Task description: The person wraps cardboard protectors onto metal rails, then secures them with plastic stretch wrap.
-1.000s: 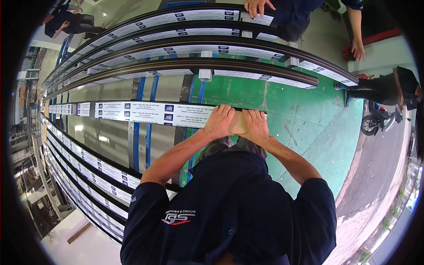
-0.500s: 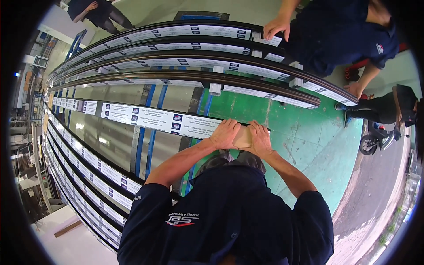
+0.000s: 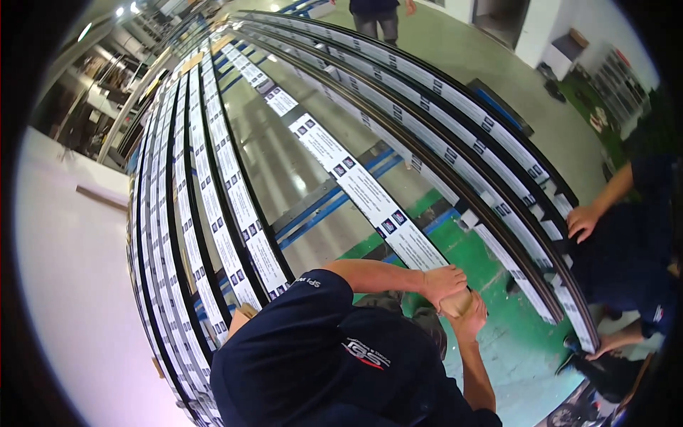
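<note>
A long metal profile [image 3: 348,171] covered in white printed film lies across blue supports, and its near end reaches my hands. Over that end is a tan piece [image 3: 457,304] that looks like cardboard or wide tape. My left hand [image 3: 442,281] is bent over its far edge, fingers curled round the profile end. Just nearer, my right hand [image 3: 470,319] grips the other side of the tan piece, fingers closed. The underside of the end is hidden by my hands.
Several film-covered black profiles [image 3: 249,235] lie at left; others [image 3: 491,206] run along the right. Blue support bars [image 3: 313,213] cross beneath. A co-worker's hand [image 3: 583,222] rests on the right-hand profiles; another person [image 3: 376,21] stands at the back. Green floor [image 3: 491,285] lies below.
My view has swung round, so the profiles now run away toward the upper left. Both hands stay on the tan piece at the profile end, the right hand now lower down its side.
</note>
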`<action>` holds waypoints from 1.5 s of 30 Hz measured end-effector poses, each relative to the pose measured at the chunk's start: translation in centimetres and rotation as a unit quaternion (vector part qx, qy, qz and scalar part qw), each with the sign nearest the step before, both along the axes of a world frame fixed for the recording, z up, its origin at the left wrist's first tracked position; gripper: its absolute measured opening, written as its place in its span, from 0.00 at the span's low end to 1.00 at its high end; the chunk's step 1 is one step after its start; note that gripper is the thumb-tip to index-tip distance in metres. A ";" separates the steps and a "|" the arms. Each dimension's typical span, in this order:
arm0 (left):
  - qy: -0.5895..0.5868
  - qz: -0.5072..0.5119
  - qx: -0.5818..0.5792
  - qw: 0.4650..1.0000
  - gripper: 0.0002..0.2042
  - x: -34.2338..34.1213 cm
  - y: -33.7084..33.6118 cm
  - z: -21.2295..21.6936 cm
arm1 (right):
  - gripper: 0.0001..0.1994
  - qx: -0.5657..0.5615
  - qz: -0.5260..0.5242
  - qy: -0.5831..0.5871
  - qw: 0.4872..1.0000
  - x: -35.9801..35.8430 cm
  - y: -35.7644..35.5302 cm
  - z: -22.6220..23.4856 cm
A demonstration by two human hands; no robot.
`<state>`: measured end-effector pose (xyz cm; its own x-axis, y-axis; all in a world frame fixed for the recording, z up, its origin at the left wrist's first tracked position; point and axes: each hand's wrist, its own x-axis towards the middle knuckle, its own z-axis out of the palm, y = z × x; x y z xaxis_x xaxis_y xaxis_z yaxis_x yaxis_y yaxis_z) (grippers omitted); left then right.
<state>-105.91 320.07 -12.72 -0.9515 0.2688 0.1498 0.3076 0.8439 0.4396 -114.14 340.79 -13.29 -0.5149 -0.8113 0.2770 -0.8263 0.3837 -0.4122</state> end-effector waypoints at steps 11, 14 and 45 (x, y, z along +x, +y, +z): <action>-0.030 -0.008 -0.007 0.999 0.45 -0.6 -0.6 -0.3 | 0.52 0.016 0.014 -0.023 1.000 -0.5 -0.6 0.3; -0.020 -0.013 0.011 1.000 0.45 -0.7 -0.4 -0.9 | 0.51 0.021 0.018 -0.033 0.999 -0.6 -0.4 0.3; 0.041 0.263 -0.257 0.929 0.50 4.0 7.5 1.2 | 0.54 0.162 0.163 0.010 0.973 -2.5 0.6 1.7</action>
